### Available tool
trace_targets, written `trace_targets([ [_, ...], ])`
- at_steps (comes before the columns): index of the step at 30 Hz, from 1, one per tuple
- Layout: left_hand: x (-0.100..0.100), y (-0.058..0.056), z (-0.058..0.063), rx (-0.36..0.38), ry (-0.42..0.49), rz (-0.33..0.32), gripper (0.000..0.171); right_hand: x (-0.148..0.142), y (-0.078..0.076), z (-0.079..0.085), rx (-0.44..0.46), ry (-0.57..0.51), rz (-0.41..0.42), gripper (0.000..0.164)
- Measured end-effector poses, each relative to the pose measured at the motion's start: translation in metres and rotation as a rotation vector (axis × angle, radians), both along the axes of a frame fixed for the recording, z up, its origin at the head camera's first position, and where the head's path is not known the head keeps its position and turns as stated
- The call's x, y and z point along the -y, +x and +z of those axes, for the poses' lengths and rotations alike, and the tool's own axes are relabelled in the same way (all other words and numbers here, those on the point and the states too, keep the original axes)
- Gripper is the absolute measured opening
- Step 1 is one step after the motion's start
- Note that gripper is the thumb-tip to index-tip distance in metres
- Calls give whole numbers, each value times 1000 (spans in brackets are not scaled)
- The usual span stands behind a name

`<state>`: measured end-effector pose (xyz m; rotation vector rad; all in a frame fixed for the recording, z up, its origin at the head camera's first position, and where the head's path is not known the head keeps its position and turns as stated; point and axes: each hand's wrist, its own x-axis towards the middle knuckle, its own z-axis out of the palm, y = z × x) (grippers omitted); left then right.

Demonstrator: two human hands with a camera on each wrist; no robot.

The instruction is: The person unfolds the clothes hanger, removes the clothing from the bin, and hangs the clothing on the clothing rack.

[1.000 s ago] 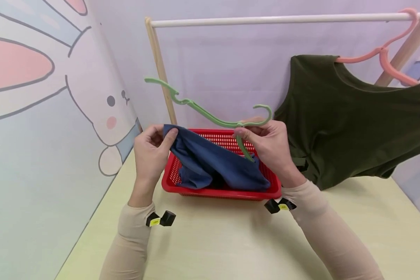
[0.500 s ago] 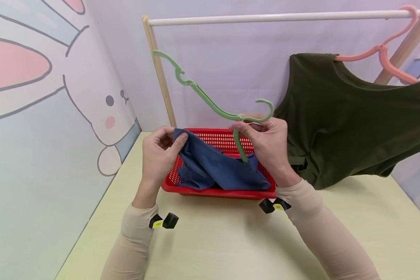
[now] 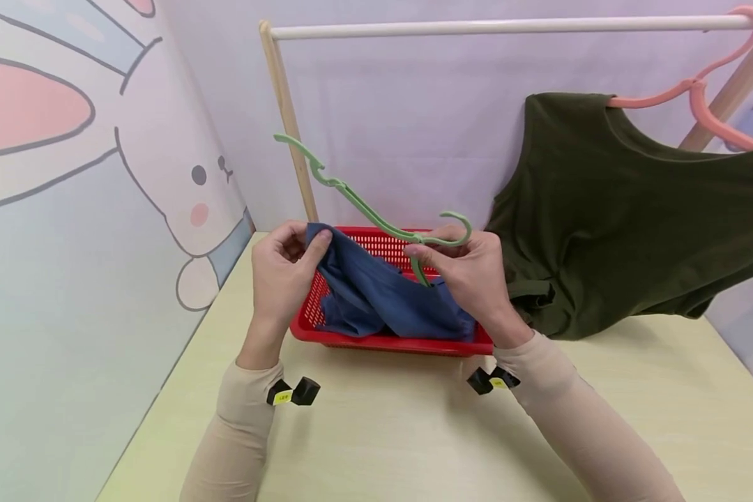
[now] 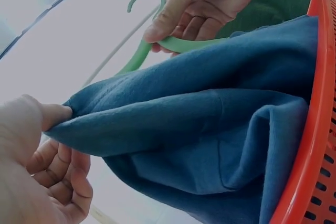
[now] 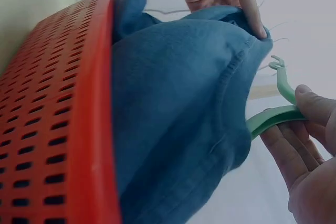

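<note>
A blue garment (image 3: 376,293) lies bunched in a red basket (image 3: 392,343), one corner raised over the left end. My left hand (image 3: 282,272) pinches that raised corner between thumb and fingers. In my right hand (image 3: 467,272) is a green clothes hanger (image 3: 367,209), gripped at its middle just below the hook. One hanger arm slants up to the left above the garment. The other arm points down, and its end is hidden inside the blue fabric (image 5: 178,93) at the neckline edge, as the right wrist view shows.
Behind the basket stands a rack with a white rail (image 3: 477,28) and wooden posts (image 3: 285,104). A dark green sleeveless top (image 3: 634,223) hangs on a pink hanger (image 3: 705,104) at the right. A wall with a rabbit drawing (image 3: 163,160) borders the pale table (image 3: 376,432) on the left.
The green hanger first tilted up, then came back down, its free arm lower now and the hook slightly further left. The left hand shifted a little right, still pinching the garment's corner.
</note>
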<state>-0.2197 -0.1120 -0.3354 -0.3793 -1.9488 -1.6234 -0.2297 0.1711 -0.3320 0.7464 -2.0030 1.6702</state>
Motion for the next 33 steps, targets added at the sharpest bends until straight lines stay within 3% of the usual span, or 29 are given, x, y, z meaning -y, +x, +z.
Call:
trace_targets([
  [9, 8, -2, -2, 5, 59, 84, 21, -7, 5, -3, 37, 20, 38, 12],
  [19, 8, -6, -5, 25, 40, 92, 23, -9, 9, 22, -23, -153, 147, 14],
  [23, 11, -8, -4, 3, 83, 136, 23, -9, 6, 15, -5, -113, 177, 15],
  [33, 12, -10, -2, -28, 157, 200, 21, -16, 3, -6, 103, 18, 111, 17],
])
